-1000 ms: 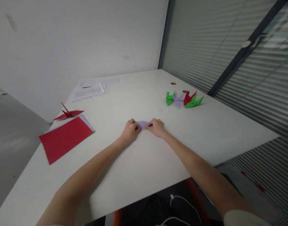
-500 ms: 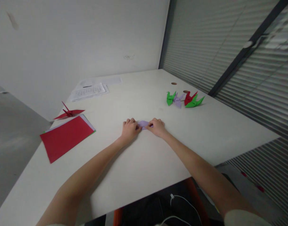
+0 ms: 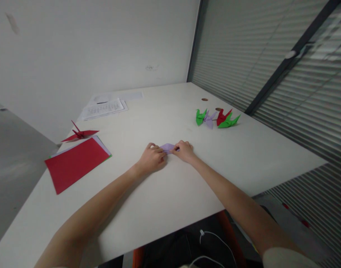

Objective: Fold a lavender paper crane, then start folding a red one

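Both hands press one small folded lilac paper piece (image 3: 168,147) flat on the white tabletop (image 3: 170,193). The left hand (image 3: 150,159) pinches its near-left end and the right hand (image 3: 183,151) its right end, so its long axis runs grip to grip.

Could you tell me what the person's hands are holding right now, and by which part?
Both hands hold a small lilac folded paper flat on the white table: the left hand pinches its left end, the right hand its right end.
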Available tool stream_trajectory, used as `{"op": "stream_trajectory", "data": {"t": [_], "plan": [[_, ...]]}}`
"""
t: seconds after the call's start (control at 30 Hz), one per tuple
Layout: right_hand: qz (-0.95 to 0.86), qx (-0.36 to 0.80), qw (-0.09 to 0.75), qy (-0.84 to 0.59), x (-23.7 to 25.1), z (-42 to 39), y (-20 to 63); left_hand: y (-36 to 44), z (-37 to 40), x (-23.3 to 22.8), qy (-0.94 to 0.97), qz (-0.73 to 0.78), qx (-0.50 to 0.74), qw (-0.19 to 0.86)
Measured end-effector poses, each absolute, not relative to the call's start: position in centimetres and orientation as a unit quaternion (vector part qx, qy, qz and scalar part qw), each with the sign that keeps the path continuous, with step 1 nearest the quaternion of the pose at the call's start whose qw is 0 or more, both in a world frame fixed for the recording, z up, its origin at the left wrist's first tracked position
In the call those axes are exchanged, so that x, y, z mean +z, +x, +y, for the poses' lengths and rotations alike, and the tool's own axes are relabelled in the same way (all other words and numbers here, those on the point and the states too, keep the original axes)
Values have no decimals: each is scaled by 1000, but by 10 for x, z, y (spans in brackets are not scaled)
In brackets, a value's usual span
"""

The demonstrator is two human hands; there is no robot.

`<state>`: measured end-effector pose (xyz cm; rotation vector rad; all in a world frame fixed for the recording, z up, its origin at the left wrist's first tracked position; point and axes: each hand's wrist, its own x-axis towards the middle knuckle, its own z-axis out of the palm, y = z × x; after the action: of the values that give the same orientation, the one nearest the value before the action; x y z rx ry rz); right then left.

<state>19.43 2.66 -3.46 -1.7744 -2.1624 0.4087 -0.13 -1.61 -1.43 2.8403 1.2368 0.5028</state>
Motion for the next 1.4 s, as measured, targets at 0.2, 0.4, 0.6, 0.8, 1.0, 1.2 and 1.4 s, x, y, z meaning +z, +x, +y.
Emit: {"op": "stream_trajectory", "data": {"t": [0.2,0.4,0.6,0.8,1.0,1.2,1.4], "plan": [[-750,151,164,-623,-34,26,193,-23,-3,-21,929,320,185,22],[-750,150,164,-624,-34,27,192,-27,3,-29,898,382,216,30],[-753,142,162,-622,-37,29,192,-4,-13,-24,911,364,193,21],[-748,135,145,-633,-33,25,191,21,-28,-26,887,435,154,0],[-716,109,154,-672,-30,24,200,21,-32,-22,888,439,136,-2],[-709,117,139,-682,-33,30,211,21,-32,-22,891,433,132,-13],[-713,107,151,-676,-37,33,214,23,-32,-22,892,436,115,-42]]}}
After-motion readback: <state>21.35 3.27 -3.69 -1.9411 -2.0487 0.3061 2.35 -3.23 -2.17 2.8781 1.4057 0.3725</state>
